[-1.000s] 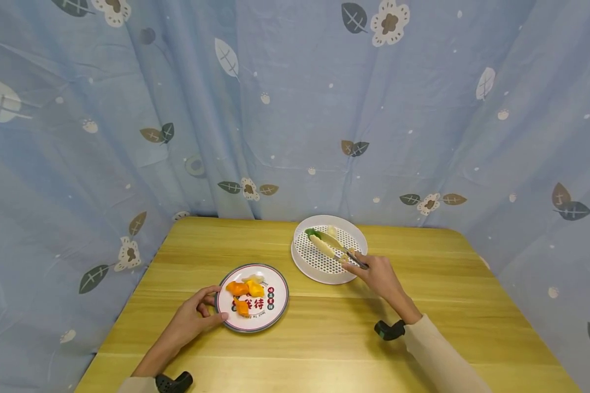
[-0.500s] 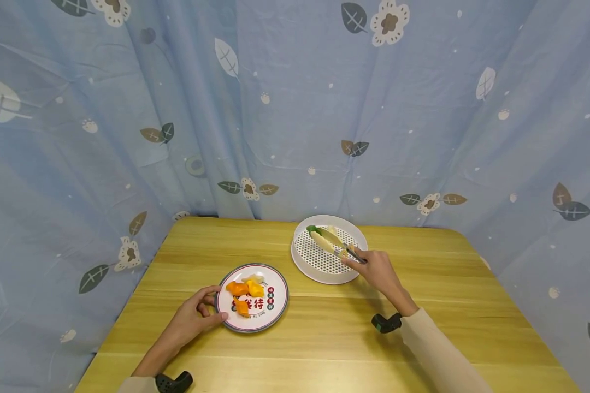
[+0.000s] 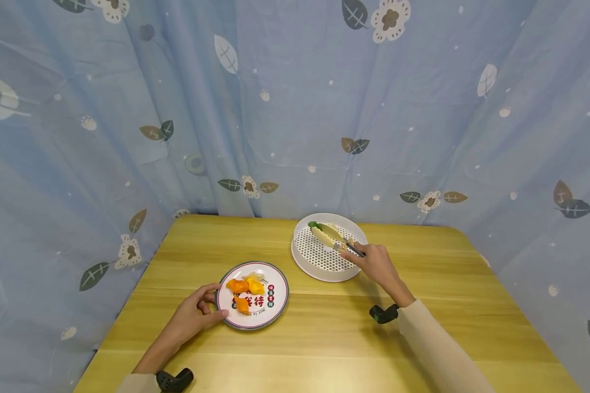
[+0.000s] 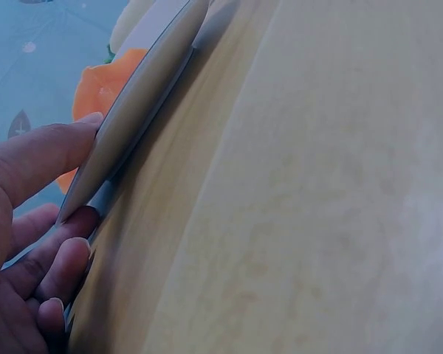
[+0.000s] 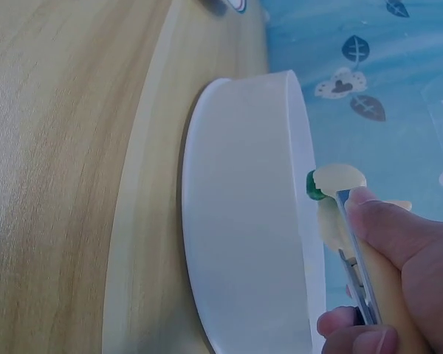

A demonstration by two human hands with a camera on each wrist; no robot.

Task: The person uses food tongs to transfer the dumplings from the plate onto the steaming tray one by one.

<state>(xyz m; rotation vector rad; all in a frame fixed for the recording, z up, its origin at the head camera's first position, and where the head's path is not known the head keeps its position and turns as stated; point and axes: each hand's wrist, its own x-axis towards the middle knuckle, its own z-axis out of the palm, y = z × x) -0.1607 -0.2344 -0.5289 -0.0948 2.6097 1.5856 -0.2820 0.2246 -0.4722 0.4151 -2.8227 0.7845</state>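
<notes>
My left hand [image 3: 189,316] pinches the near-left rim of a round white plate [image 3: 275,314], thumb on the rim and fingers curled at its underside in the left wrist view. On the plate lie orange dumpling-shaped pieces [image 3: 242,304], a yellow one [image 3: 255,286] and a pale one [image 3: 253,277]. With my right hand [image 3: 376,263] I grip a pair of tongs [image 3: 323,236] with cream-coloured tips and metal arms. A small green piece [image 3: 314,224] shows at the tips, over the white perforated steamer basket [image 3: 319,274]. In the right wrist view the tongs [image 5: 358,265] stand beyond the basket's wall.
The wooden table [image 3: 324,338] ends at a blue patterned curtain [image 3: 295,109] behind and at both sides. The basket stands near the back edge, to the right of the plate. Another pale piece [image 3: 332,226] lies inside the basket.
The tongs and the green piece have shifted slightly away and to the right, over the basket. My right hand has moved a little farther back. The left hand and plate have stayed put.
</notes>
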